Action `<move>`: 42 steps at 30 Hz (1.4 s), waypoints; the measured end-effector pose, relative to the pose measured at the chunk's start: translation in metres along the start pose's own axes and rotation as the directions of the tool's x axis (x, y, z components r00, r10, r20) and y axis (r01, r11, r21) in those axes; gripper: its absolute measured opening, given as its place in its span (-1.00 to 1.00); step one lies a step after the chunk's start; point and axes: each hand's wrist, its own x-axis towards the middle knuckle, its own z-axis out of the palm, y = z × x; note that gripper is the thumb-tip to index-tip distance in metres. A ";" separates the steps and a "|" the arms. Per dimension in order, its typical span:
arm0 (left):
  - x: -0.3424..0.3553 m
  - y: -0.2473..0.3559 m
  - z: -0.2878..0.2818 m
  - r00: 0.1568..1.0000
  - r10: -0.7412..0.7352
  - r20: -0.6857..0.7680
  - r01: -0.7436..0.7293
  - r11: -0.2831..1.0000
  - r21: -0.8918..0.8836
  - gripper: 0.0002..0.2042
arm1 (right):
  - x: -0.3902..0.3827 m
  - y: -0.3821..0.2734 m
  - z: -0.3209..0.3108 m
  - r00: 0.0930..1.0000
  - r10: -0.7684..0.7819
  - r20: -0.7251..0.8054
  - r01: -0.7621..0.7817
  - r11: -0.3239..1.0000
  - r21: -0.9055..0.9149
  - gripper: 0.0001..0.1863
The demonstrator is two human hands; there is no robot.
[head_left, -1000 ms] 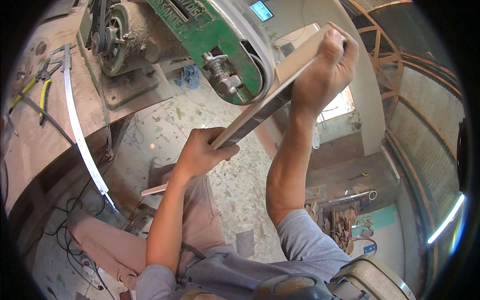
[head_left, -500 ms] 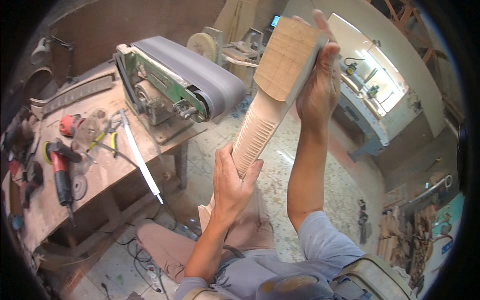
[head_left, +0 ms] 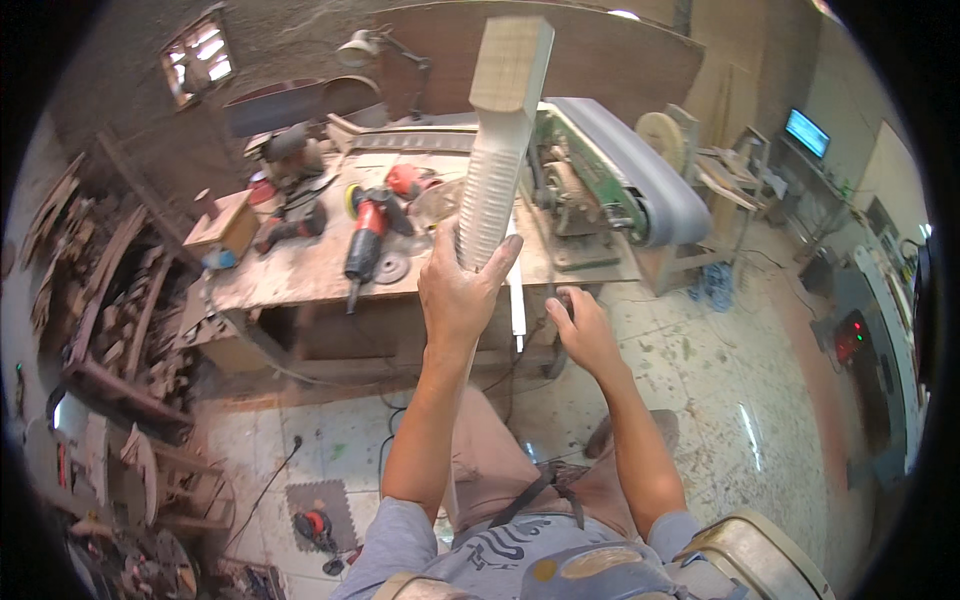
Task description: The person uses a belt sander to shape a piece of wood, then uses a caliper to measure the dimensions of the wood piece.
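Observation:
My left hand (head_left: 452, 290) grips a long pale wooden piece (head_left: 484, 190), held upright with a squared block at its top and a ridged shaft below. Down to the right of it, my right hand (head_left: 590, 335) holds nothing, its fingers loosely curled and apart. Behind the wood, the belt sander (head_left: 660, 190) with a green frame sits at the right end of a dusty workbench (head_left: 250, 290). A red angle grinder (head_left: 368, 240) lies on that bench, and a long pale metal strip (head_left: 517, 310) hangs past its front edge.
Stacked wood scraps (head_left: 110, 330) and a wooden stool (head_left: 185, 475) are on the left. A lit screen (head_left: 807, 133) and a machine with small lights (head_left: 860, 355) line the right. Cables (head_left: 265, 495) and a power tool (head_left: 315, 525) lie on the tiled floor (head_left: 720, 390) beside my legs.
The wood has left the sander's belt and now stands upright in my left hand. My right hand has let go and dropped lower. The view has swung left toward the bench.

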 end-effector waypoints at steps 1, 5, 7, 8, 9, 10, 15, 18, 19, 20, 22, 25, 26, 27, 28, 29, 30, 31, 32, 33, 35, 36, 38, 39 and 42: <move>-0.004 -0.005 -0.011 0.999 -0.039 0.028 0.039 0.999 0.004 -0.48 | 0.012 0.013 0.024 0.998 0.033 0.051 -0.032 0.999 -0.026 -0.46; -0.020 -0.055 -0.044 0.953 -0.185 0.240 0.246 0.935 -0.257 -0.60 | 0.055 0.023 0.081 0.909 0.265 0.321 -0.274 0.962 -0.019 -0.25; -0.028 -0.065 -0.057 0.913 -0.297 0.280 0.359 0.910 -0.207 -0.60 | 0.067 0.020 0.099 0.898 0.333 0.287 -0.386 0.910 0.153 -0.33; -0.031 -0.068 -0.062 0.887 -0.349 0.301 0.414 0.892 -0.185 -0.61 | 0.069 0.013 0.094 0.815 0.444 0.372 -0.567 0.740 0.361 -0.42; -0.035 -0.074 -0.065 0.875 -0.361 0.322 0.437 0.876 -0.205 -0.61 | 0.073 0.019 0.101 0.832 0.451 0.322 -0.550 0.749 0.369 -0.49; -0.040 -0.079 -0.070 0.867 -0.381 0.322 0.458 0.863 -0.213 -0.60 | 0.075 0.029 0.110 0.844 0.460 0.278 -0.536 0.757 0.374 -0.55; -0.051 -0.086 -0.081 0.830 -0.427 0.357 0.532 0.800 -0.278 -0.59 | 0.075 0.045 0.101 0.897 0.420 0.138 -0.441 0.875 0.199 -0.69; -0.062 -0.092 -0.084 0.810 -0.471 0.349 0.575 0.755 -0.316 -0.58 | 0.045 0.035 0.080 0.913 0.399 0.087 -0.406 0.910 0.083 -0.66; -0.063 -0.091 -0.083 0.811 -0.470 0.348 0.576 0.747 -0.332 -0.58 | 0.036 0.036 0.074 0.914 0.398 0.077 -0.403 0.914 0.056 -0.67; -0.064 -0.091 -0.082 0.811 -0.471 0.347 0.577 0.739 -0.347 -0.59 | 0.032 0.036 0.069 0.915 0.397 0.067 -0.400 0.916 0.028 -0.67; -0.066 -0.091 -0.082 0.810 -0.475 0.344 0.580 0.735 -0.352 -0.59 | 0.030 0.032 0.062 0.928 0.368 0.064 -0.369 0.929 0.009 -0.66; -0.070 -0.092 -0.083 0.807 -0.483 0.339 0.583 0.740 -0.335 -0.60 | 0.041 0.012 0.049 0.811 0.521 0.267 -0.584 0.748 0.315 -0.66; -0.068 -0.092 -0.080 0.810 -0.477 0.342 0.580 0.739 -0.342 -0.60 | 0.050 0.007 0.044 0.740 0.558 0.375 -0.672 0.595 0.441 -0.66; -0.067 -0.093 -0.077 0.812 -0.471 0.346 0.577 0.738 -0.349 -0.61 | 0.052 0.014 0.055 0.814 0.510 0.279 -0.578 0.760 0.297 -0.69; -0.061 -0.092 -0.070 0.818 -0.446 0.363 0.563 0.751 -0.345 -0.60 | 0.051 0.038 0.071 0.969 0.246 -0.015 -0.246 0.967 -0.063 -0.76; -0.067 -0.097 -0.076 0.817 -0.455 0.354 0.564 0.756 -0.332 -0.59 | 0.045 0.018 0.070 0.968 0.250 0.012 -0.245 0.956 -0.160 -0.78; -0.072 -0.101 -0.080 0.817 -0.463 0.344 0.565 0.760 -0.320 -0.58 | 0.039 -0.004 0.068 0.966 0.256 0.039 -0.238 0.937 -0.255 -0.79; -0.073 -0.096 -0.083 0.811 -0.478 0.336 0.576 0.754 -0.316 -0.58 | 0.035 -0.006 0.068 0.977 0.211 0.008 -0.203 0.948 -0.246 -0.79; -0.072 -0.095 -0.082 0.815 -0.468 0.341 0.568 0.761 -0.314 -0.59 | 0.031 -0.007 0.067 0.986 0.165 -0.021 -0.166 0.957 -0.238 -0.79; -0.072 -0.094 -0.082 0.819 -0.459 0.344 0.560 0.767 -0.312 -0.60 | 0.027 -0.008 0.067 0.992 0.118 -0.048 -0.126 0.965 -0.230 -0.79; -0.075 -0.093 -0.086 0.833 -0.449 0.323 0.539 0.789 -0.293 -0.60 | 0.014 0.004 0.065 0.989 0.148 0.009 -0.146 0.963 0.226 -0.78; -0.077 -0.094 -0.087 0.844 -0.443 0.302 0.522 0.806 -0.277 -0.61 | 0.006 0.012 0.062 0.987 0.152 0.045 -0.156 0.884 0.441 -0.77; -0.082 -0.096 -0.087 0.864 -0.430 0.263 0.492 0.832 -0.256 -0.60 | -0.013 0.012 0.046 0.972 0.148 0.182 -0.234 0.681 0.694 -0.78; -0.086 -0.094 -0.089 0.872 -0.425 0.243 0.479 0.842 -0.246 -0.60 | -0.019 0.005 0.032 0.958 0.153 0.242 -0.279 0.687 0.671 -0.79; -0.096 -0.081 -0.091 0.889 -0.395 0.231 0.443 0.870 -0.215 -0.57 | -0.013 -0.004 0.018 0.966 0.121 0.228 -0.237 0.767 0.597 -0.74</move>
